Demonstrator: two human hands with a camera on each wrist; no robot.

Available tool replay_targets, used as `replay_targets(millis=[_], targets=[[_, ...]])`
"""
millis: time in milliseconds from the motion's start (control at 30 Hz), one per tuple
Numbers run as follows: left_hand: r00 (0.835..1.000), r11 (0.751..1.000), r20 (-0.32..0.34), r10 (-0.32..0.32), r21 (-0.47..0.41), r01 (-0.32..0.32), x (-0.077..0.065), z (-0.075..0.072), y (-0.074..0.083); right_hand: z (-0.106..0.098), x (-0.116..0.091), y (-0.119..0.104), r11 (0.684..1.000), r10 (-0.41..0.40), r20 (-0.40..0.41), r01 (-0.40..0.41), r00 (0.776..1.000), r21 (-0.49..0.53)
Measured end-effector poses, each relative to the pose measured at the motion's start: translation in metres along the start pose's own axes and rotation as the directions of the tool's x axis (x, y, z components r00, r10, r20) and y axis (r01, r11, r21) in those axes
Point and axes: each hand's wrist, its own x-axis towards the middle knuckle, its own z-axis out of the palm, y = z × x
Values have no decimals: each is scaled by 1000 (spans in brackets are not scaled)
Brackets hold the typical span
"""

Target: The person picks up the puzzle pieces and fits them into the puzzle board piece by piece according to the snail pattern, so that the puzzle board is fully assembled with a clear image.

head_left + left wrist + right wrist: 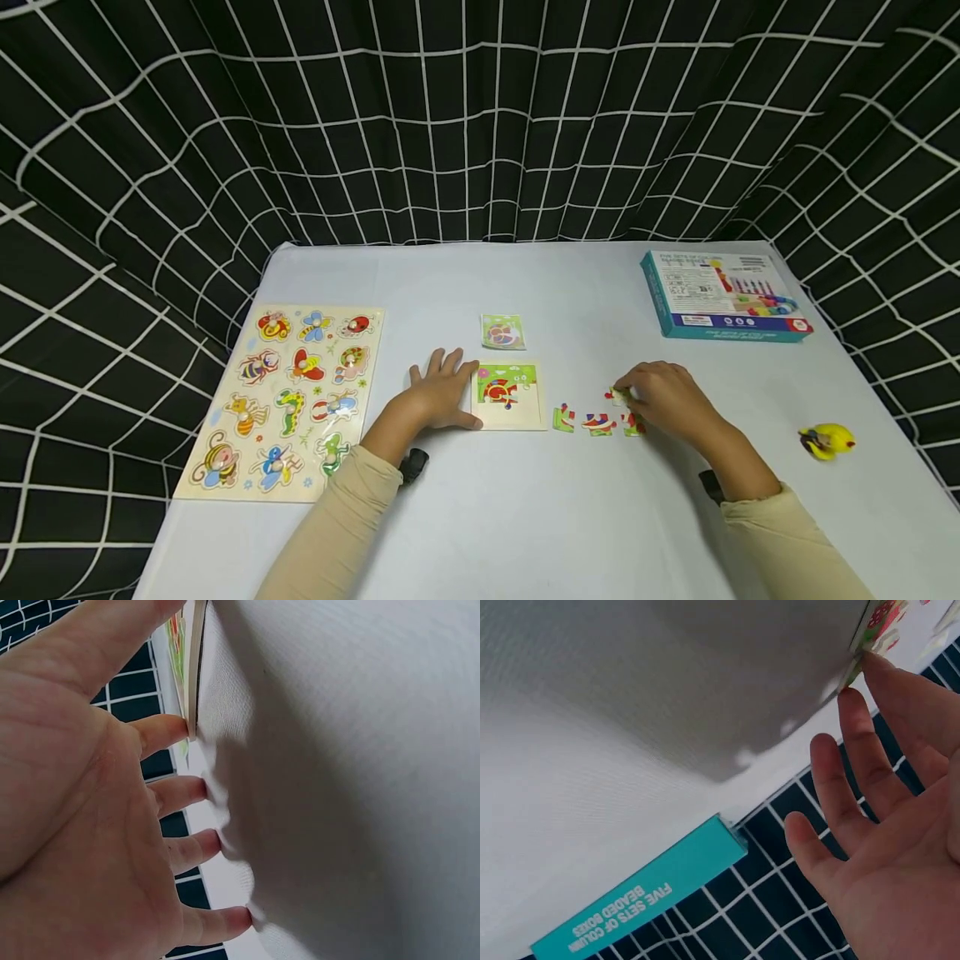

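The puzzle piece (619, 396), pinched at its edge by the right hand (663, 398) beside the loose pieces (597, 422), may slip from that thin grip, while the left hand (442, 392) lies flat on the worktop (570, 517), steadying the puzzle frame (508, 397).

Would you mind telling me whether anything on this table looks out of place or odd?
Nothing looks damaged or spilled. The small puzzle tray is only partly filled, with loose pieces lying beside it near the right hand. A yellow toy lies alone at the right edge.
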Motion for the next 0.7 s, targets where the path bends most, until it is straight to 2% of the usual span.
replay_targets(millis=[433, 567, 700], targets=[[1000, 1000, 0, -1, -15, 1, -1, -1, -1, -4, 4, -2, 1000, -16, 3, 16, 1000, 13], [1000, 1000, 0, -3, -8, 3, 0, 1, -1, -4, 10, -18, 999, -31, -7, 32, 999, 21], [1000, 1000, -2, -7, -10, 7, 2, 3, -1, 0, 22, -43, 994, -109, -17, 109, 994, 24]])
